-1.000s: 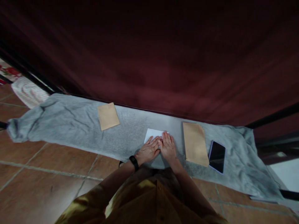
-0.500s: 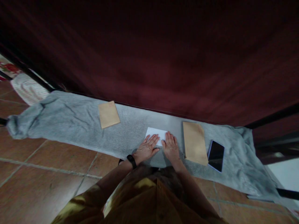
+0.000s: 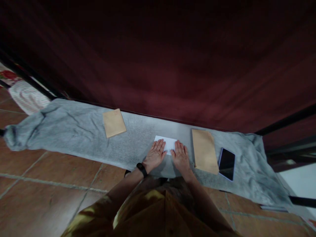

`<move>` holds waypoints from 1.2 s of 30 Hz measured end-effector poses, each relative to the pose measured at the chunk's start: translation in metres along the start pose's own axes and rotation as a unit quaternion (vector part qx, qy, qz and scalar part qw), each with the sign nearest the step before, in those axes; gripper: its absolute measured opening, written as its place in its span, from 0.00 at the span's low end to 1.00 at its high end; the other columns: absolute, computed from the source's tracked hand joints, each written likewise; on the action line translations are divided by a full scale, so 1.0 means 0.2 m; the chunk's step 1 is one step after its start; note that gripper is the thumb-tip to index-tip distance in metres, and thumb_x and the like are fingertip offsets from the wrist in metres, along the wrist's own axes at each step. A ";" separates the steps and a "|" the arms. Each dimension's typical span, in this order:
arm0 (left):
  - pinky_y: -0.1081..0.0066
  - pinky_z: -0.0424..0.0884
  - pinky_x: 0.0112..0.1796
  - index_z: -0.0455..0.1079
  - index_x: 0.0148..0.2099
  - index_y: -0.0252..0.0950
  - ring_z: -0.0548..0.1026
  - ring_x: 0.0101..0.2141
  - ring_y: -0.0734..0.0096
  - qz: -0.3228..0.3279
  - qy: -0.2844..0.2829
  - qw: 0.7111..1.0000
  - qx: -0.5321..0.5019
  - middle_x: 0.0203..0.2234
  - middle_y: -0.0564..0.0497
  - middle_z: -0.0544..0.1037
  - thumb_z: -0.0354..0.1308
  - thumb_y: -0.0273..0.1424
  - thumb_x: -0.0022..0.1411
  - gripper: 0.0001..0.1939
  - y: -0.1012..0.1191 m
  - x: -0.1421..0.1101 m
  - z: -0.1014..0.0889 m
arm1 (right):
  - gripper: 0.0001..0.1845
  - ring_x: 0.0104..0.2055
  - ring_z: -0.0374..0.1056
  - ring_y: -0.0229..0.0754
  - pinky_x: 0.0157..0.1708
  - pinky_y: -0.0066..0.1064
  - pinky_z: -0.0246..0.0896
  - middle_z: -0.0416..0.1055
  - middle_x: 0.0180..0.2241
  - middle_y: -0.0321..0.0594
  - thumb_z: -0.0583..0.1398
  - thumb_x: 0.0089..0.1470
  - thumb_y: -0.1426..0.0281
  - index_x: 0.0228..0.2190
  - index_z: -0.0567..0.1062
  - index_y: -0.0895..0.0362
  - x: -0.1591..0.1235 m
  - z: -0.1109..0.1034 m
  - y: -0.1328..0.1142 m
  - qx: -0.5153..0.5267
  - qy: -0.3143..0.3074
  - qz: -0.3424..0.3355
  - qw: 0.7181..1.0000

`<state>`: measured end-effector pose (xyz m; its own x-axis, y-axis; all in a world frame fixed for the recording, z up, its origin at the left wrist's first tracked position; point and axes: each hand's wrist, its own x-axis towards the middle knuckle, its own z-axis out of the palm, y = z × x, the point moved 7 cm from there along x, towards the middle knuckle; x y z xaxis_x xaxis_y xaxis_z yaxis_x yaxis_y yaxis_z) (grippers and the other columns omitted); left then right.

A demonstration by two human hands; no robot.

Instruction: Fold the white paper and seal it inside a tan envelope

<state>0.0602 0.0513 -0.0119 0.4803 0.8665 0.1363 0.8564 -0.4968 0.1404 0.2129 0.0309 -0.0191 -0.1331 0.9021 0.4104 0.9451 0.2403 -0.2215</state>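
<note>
A small white sheet of paper (image 3: 169, 144) lies on the grey cloth in front of me. My left hand (image 3: 155, 154) rests flat over its left side, fingers stretched out. On its right edge lies my right hand (image 3: 181, 156), also flat with straight fingers. Both hands touch the paper and grip nothing; their fingers cover parts of it. Just right of my right hand is a stack of brown envelopes (image 3: 204, 151). Another brown envelope (image 3: 114, 123) lies farther off to the left.
A phone or small tablet with a dark screen (image 3: 226, 164) lies right of the envelope stack. The grey cloth (image 3: 81, 128) covers the narrow surface, wrinkled at both ends. A dark red curtain (image 3: 158, 82) hangs behind it. Brown floor tiles (image 3: 44, 197) show below.
My left hand has shifted slightly left on the paper, its fingers now closer together and pointing more forward. My right hand stays nearly in place. The whole view has moved a little.
</note>
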 end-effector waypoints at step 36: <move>0.53 0.51 0.70 0.53 0.76 0.30 0.55 0.72 0.57 -0.033 0.022 0.999 0.023 0.73 0.38 0.58 0.38 0.44 0.78 0.34 -0.19 -0.03 -0.03 | 0.29 0.73 0.54 0.52 0.72 0.51 0.45 0.57 0.71 0.51 0.48 0.73 0.63 0.69 0.62 0.63 0.05 0.09 -0.19 0.056 -0.040 0.003 0.998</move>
<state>0.0229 0.0640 -0.0115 0.4144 0.8937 0.1721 0.8942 -0.4350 0.1059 0.1706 0.0383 -0.0229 -0.1552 0.9282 0.3382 0.9076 0.2692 -0.3223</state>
